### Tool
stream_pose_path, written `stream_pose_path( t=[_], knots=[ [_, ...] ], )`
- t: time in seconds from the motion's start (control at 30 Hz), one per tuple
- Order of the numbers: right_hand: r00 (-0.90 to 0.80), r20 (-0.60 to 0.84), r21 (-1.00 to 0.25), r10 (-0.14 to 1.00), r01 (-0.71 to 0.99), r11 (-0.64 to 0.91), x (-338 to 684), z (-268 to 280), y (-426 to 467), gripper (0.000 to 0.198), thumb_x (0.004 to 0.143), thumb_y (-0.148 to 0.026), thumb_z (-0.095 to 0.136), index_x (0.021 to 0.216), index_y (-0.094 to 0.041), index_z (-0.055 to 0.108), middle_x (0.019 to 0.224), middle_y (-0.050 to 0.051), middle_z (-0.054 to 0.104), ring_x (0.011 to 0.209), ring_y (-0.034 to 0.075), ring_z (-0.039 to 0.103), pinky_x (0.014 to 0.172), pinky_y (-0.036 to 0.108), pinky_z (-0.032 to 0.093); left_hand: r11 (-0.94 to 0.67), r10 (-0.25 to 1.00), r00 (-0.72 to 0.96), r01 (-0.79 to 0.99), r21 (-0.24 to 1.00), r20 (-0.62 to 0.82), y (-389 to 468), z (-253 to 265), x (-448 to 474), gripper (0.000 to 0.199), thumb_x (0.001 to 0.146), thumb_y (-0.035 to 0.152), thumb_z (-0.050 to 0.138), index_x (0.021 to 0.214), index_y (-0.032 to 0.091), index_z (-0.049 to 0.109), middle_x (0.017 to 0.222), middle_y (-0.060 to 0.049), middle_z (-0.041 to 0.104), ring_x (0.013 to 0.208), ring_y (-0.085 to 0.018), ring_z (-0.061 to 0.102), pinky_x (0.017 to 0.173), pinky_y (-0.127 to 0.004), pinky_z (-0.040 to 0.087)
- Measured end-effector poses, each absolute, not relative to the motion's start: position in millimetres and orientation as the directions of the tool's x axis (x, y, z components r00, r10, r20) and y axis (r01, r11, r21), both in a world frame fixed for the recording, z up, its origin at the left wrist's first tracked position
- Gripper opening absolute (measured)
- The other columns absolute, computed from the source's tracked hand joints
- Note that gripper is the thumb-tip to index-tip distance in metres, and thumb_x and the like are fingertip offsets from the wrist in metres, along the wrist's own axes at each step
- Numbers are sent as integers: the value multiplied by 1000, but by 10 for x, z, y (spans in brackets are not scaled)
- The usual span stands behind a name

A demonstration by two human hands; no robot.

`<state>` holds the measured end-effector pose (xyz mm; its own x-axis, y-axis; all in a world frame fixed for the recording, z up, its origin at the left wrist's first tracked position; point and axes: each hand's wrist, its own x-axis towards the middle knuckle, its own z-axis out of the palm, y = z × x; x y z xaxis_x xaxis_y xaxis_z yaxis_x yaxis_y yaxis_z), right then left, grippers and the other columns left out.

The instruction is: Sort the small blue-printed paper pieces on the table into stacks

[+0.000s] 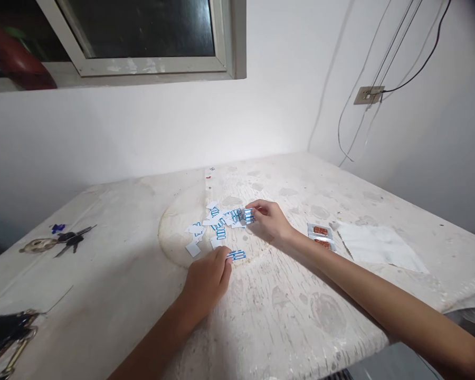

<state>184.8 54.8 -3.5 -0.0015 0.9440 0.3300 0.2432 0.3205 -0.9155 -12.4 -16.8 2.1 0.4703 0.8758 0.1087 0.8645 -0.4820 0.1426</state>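
Small white paper pieces with blue outlined markings (220, 232) lie in a loose, overlapping pile near the middle of the table. Some are turned plain side up. At the pile's right edge, my right hand (272, 220) pinches one small paper piece (249, 216) between thumb and fingers. Closer to me, my left hand (209, 272) is closed on several blue-marked paper pieces (237, 255), whose ends stick out to the right of its fingertips. The parts under the left fingers are hidden.
Keys (69, 240) and a dark blue object (58, 228) lie on the left of the covered table (285, 316). Foil packets (320, 232) and a white sheet (380, 248) are at the right. A black item (8, 338) sits at the lower left.
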Motion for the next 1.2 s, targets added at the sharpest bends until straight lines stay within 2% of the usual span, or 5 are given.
stream_pose_path(
  t=[0.2, 0.4, 0.63, 0.87, 1.2],
  knots=[
    [-111, 110, -976, 988, 178, 128, 1797, 194, 248, 25, 86, -21, 35, 106, -15, 49, 53, -4, 50, 39, 8, 47, 39, 21, 40, -464, 886, 452, 865, 191, 107, -168, 4, -131, 25, 89, 29, 25, 101, 21, 45, 89, -1, 62, 75, -17, 58, 59, -27, 34],
    [-343, 370, -793, 863, 368, 486, 1739, 276, -54, 28, 80, -7, 39, 97, -18, 58, 93, 6, 53, 66, 10, 53, 56, 24, 45, -468, 884, 454, 867, 172, 116, -169, -3, -123, 24, 89, 28, 26, 102, 21, 45, 87, -1, 62, 73, -16, 57, 58, -26, 33],
    [-636, 502, -428, 586, 406, 807, 1680, 140, -117, 38, 76, -2, 42, 109, -18, 51, 94, 7, 54, 89, 17, 51, 75, 32, 46, -482, 874, 461, 863, 154, 154, -184, -9, -124, 21, 86, 25, 31, 99, 20, 47, 82, -2, 61, 68, -16, 56, 56, -27, 34],
    [-737, 516, -149, 437, 425, 893, 1610, -2, -72, 30, 87, -8, 35, 114, -15, 44, 106, 12, 55, 96, 19, 54, 75, 34, 49, -514, 856, 485, 833, 205, 179, -204, 29, -119, 22, 80, 18, 36, 96, 19, 51, 74, -1, 59, 66, -15, 57, 56, -26, 36],
    [-746, 503, -113, 436, 443, 889, 1569, -35, -31, 32, 89, -12, 34, 120, -15, 40, 114, 15, 52, 102, 22, 51, 79, 37, 47, -475, 877, 456, 868, 141, 149, -191, -11, -108, 28, 88, 25, 25, 86, 16, 52, 73, -4, 60, 63, -16, 55, 53, -27, 35]
  ],
)
